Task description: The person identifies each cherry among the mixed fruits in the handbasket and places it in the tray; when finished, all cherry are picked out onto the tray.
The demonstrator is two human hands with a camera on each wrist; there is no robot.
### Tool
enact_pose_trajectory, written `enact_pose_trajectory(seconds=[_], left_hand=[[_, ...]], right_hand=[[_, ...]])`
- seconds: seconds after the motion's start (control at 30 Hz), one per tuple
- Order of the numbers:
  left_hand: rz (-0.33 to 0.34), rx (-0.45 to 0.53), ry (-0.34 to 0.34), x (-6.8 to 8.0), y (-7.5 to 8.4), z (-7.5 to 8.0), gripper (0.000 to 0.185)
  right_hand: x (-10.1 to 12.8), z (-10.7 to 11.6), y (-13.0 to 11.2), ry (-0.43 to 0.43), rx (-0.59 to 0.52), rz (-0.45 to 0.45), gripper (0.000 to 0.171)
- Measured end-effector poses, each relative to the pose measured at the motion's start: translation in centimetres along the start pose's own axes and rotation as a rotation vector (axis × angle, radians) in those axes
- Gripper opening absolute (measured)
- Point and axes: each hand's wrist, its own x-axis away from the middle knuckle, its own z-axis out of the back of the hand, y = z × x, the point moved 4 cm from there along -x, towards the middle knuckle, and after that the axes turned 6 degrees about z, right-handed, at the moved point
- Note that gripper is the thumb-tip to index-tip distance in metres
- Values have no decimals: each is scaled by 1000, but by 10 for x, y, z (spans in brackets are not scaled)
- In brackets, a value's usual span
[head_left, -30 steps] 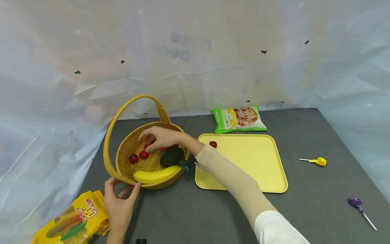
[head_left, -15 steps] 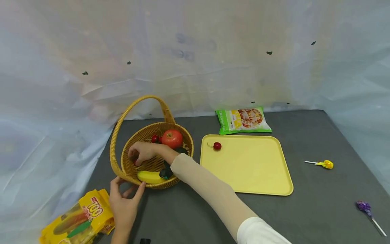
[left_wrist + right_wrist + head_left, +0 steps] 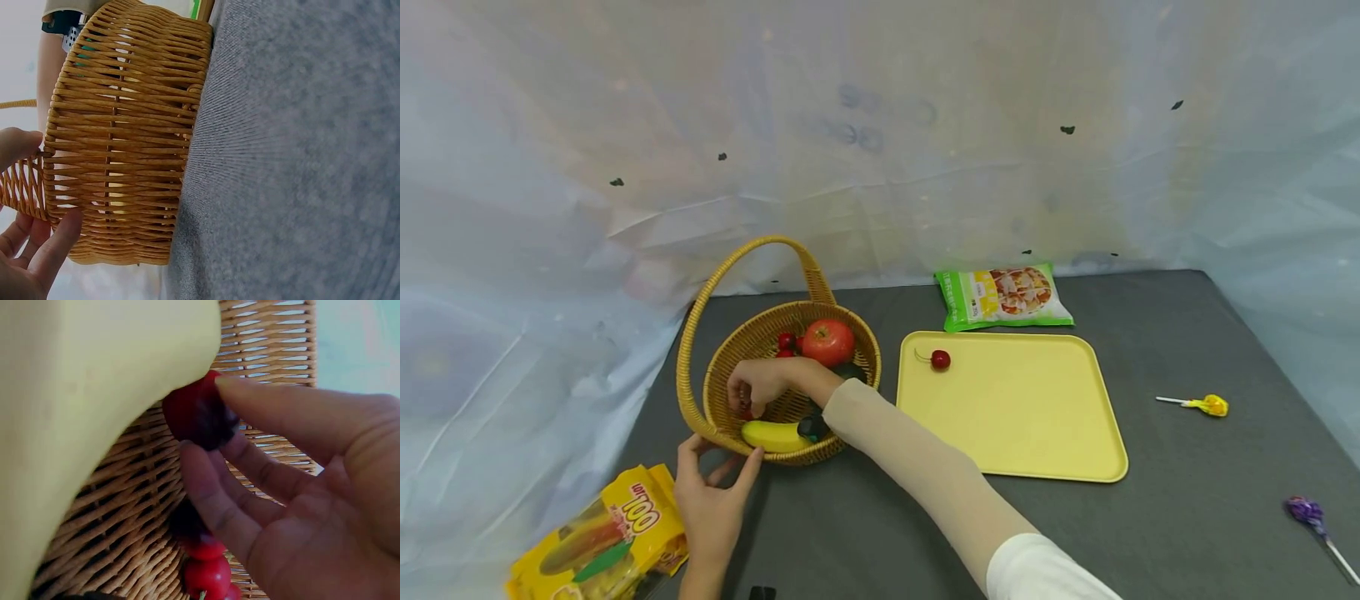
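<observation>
My left hand point(image 3: 711, 508) holds the near-left rim of the wicker basket point(image 3: 867, 337) at the foot of its handle, thumb against the woven wall point(image 3: 125, 137). Inside the basket, my right hand point(image 3: 760, 383) pinches a dark red cherry point(image 3: 200, 415) between thumb and fingers, by the left wall. Several other cherries point(image 3: 786, 341) lie farther back, beside a red apple-like fruit point(image 3: 828, 342). A banana point(image 3: 771, 437) rests along the near side, its right end hidden by the black wrist device point(image 3: 812, 427). A dark fruit point(image 3: 852, 372) shows partly behind my right forearm.
Right of the basket is a yellow tray point(image 3: 1015, 408) with one stemmed cherry point(image 3: 940, 360). Behind it lies a green-and-white food bag point(image 3: 1006, 297). Yellow snack packs point(image 3: 606, 537) lie left of my left hand. A yellow lollipop point(image 3: 1210, 406) and a purple lollipop point(image 3: 1306, 511) are far right.
My right hand has moved from over the basket's middle cherries to the left wall, uncovering the red apple-like fruit. The left hand keeps its hold. The head view has shifted slightly.
</observation>
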Motion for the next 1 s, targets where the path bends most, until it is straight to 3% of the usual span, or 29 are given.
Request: enact_pose_trajectory(seconds=[0.17, 0.27, 0.43, 0.6, 0.7, 0.8, 1.0], left_hand=[[-8, 22, -4, 0, 2, 0, 60], [-10, 30, -5, 1, 2, -1, 60], [-11, 31, -17, 1, 1, -2, 60], [-11, 33, -7, 1, 0, 0, 60], [-19, 33, 1, 0, 0, 1, 60], [-23, 31, -1, 0, 1, 1, 60], [-13, 39, 0, 1, 3, 0, 61]], right_hand=[[14, 8, 2, -22, 10, 27, 26], [33, 22, 1, 7, -29, 94, 21], [89, 52, 8, 160, -121, 262, 20], [160, 70, 31, 404, -170, 372, 17], [203, 72, 53, 544, -235, 337, 22], [245, 68, 76, 652, -272, 230, 29], [315, 53, 120, 782, -172, 33, 31]])
